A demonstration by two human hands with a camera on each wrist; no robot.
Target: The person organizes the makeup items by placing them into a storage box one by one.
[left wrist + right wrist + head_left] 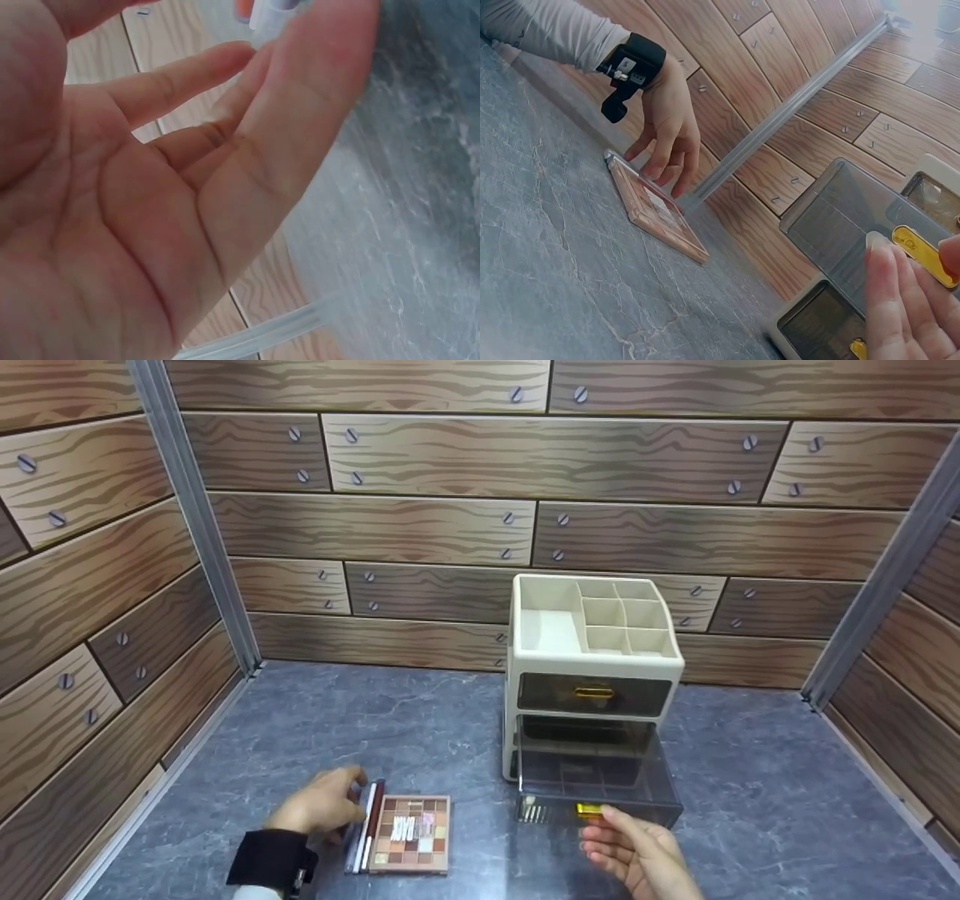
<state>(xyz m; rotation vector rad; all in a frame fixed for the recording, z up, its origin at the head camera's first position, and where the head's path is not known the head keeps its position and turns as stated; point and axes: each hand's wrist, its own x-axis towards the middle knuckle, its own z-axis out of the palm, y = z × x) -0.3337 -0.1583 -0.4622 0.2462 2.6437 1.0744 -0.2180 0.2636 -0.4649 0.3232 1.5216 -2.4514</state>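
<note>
My left hand (326, 802) reaches over slim cosmetic tubes (373, 825), its thumb and fingers parted and loosely bent at their left side. One tube is dark red, another pale and clear. They lie side by side against an eyeshadow palette (412, 859) with many coloured squares. My right hand (641, 851) pinches the gold handle (589, 810) of a smoky clear drawer (667, 791), thumb above and fingers below. That drawer stands pulled out of a cream organizer (600, 661). Inside its front left corner are several small silvery items (534, 812).
The organizer has divided compartments on top and a closed upper drawer (547, 694) with a gold handle. Another drawer (821, 322) shows below the pulled one in the right wrist view. Wood-patterned walls (420, 457) enclose the grey marbled tabletop (420, 712).
</note>
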